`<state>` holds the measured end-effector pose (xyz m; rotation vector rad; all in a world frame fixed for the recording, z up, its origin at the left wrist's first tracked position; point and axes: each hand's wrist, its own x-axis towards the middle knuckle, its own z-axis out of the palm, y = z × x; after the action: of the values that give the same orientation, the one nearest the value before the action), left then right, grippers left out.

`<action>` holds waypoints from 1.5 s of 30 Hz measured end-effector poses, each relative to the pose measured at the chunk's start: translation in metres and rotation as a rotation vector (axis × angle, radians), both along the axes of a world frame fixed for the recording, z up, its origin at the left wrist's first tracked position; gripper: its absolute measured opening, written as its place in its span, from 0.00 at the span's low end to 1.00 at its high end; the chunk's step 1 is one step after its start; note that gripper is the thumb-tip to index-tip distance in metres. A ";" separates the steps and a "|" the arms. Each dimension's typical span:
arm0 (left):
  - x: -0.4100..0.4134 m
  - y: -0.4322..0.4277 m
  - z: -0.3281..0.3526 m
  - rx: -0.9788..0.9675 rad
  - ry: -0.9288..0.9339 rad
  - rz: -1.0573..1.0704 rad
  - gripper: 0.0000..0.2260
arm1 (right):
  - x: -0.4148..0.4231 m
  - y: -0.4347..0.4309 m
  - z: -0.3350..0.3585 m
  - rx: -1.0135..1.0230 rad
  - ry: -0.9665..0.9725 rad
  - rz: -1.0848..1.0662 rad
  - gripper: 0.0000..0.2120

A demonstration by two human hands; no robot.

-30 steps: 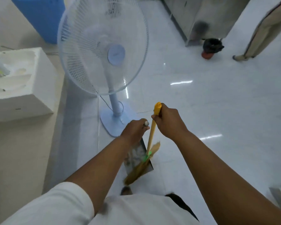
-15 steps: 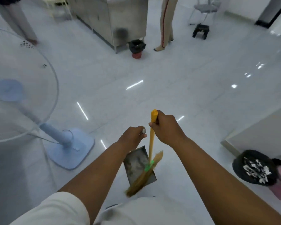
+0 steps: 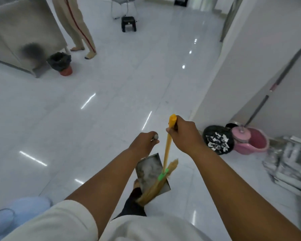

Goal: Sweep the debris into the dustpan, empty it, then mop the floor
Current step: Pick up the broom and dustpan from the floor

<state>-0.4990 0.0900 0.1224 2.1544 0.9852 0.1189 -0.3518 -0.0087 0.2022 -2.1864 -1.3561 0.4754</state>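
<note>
My left hand is shut on the metal handle of a steel dustpan that hangs below it, above the floor. My right hand grips the top of a yellow broom. The broom's straw bristles rest in the pan's mouth. A black-lined bin holding paper scraps stands on the floor to the right. Beside it sits a pink mop bucket with a mop handle leaning up along the wall.
A second black-lined bin stands by a steel counter at far left, where a person's legs stand. A black stool is far ahead. A white wall corner is on the right, the fan base bottom left.
The view has swung to the right. The fan has slid out to the bottom left, and the scrap-filled bin and pink bucket have come closer. Both hands keep their grips.
</note>
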 end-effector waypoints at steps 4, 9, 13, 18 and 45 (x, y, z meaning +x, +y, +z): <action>0.047 0.021 -0.002 0.009 -0.015 -0.089 0.05 | 0.041 0.000 0.001 -0.012 0.008 -0.083 0.08; 0.144 0.061 -0.008 -0.042 -0.001 -0.279 0.07 | 0.112 0.012 -0.002 -0.042 -0.040 -0.280 0.08; 0.205 0.088 -0.013 -0.070 -0.015 -0.372 0.09 | 0.155 0.027 0.000 -0.063 -0.072 -0.405 0.07; 0.275 0.112 -0.024 -0.116 -0.025 -0.432 0.07 | 0.202 0.035 -0.009 -0.047 0.007 -0.528 0.06; 0.521 0.180 -0.140 -0.154 0.249 -0.406 0.12 | 0.468 0.101 -0.131 -0.231 0.140 -0.532 0.05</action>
<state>0.0224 0.2702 -0.0174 2.2120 0.6443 -0.4150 0.1163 0.0919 0.0714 -2.5216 -0.6281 0.5818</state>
